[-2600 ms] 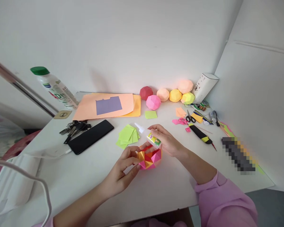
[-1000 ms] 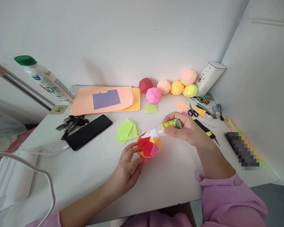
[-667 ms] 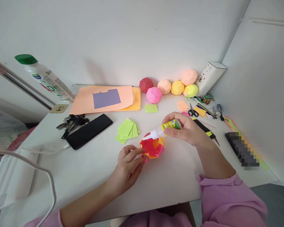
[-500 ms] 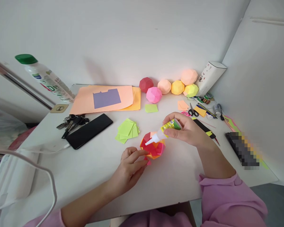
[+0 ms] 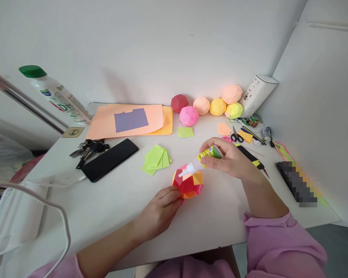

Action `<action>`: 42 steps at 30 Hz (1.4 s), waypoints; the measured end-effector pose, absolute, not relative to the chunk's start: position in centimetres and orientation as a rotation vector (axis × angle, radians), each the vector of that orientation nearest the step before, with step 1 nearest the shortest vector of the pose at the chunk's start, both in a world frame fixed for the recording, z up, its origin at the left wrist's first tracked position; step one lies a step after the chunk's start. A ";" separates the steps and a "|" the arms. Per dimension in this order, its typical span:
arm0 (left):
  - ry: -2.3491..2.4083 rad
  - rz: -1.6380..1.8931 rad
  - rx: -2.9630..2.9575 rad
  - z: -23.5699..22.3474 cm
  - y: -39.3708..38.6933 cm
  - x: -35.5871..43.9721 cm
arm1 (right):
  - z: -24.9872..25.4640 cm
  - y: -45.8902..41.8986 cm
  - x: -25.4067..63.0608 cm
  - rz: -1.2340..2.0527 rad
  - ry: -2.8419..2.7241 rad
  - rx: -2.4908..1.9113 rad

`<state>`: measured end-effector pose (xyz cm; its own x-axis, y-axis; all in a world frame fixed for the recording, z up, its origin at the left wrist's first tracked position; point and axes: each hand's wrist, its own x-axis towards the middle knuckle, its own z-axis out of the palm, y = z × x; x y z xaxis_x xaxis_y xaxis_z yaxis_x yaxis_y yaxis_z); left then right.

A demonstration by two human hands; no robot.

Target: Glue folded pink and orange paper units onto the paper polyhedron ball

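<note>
My left hand point(image 5: 162, 206) is closed on the near left edge of a faceted paper ball point(image 5: 190, 188) in red, pink, orange and peach; its fingertips are partly hidden behind the ball. My right hand point(image 5: 227, 160) grips a glue bottle point(image 5: 207, 155) with a yellow-green label, tilted down to the left. The white nozzle points at the ball's upper left part; whether its tip touches the paper I cannot tell. To the left of the ball lies a loose stack of lime green paper pieces point(image 5: 156, 159).
Several finished paper balls point(image 5: 189, 116) stand by the back wall. Left are a black phone point(image 5: 110, 160), keys point(image 5: 89, 148), peach paper sheets point(image 5: 101, 121) and a green-capped bottle point(image 5: 60, 96). Right are scissors point(image 5: 236, 135), a black cutter point(image 5: 251, 156) and a white tapered container point(image 5: 259, 96).
The paper ball has turned in my left hand, so other faces now show. My left fingers have curled in around its edge. The right hand and glue bottle stay almost in place.
</note>
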<state>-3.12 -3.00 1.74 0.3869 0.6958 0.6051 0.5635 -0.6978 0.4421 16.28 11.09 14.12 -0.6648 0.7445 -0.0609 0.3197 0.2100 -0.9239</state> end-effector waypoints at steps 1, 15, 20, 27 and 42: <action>1.126 1.208 2.450 1.8 -3.0 -3.1 | 14.1 11.1 16.3 1.447 -2.094 -0.986; 1.110 1.274 2.230 2.0 -3.1 -3.3 | 14.2 10.9 16.8 1.399 -2.128 -0.959; 1.096 1.308 2.125 2.6 -3.0 -3.4 | 14.1 10.1 16.1 1.272 -2.240 -0.906; 1.058 1.439 2.092 2.9 -2.9 -3.5 | 13.9 9.4 15.5 1.225 -2.270 -0.862; 1.153 1.348 1.959 2.7 -3.4 -3.7 | 13.0 9.5 15.4 1.260 -2.287 -0.844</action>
<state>-3.74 -3.43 2.71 0.1541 0.8516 0.5011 0.3633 -0.5204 0.7728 15.36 9.55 13.04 -0.7402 0.6704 0.0515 0.3147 0.4131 -0.8546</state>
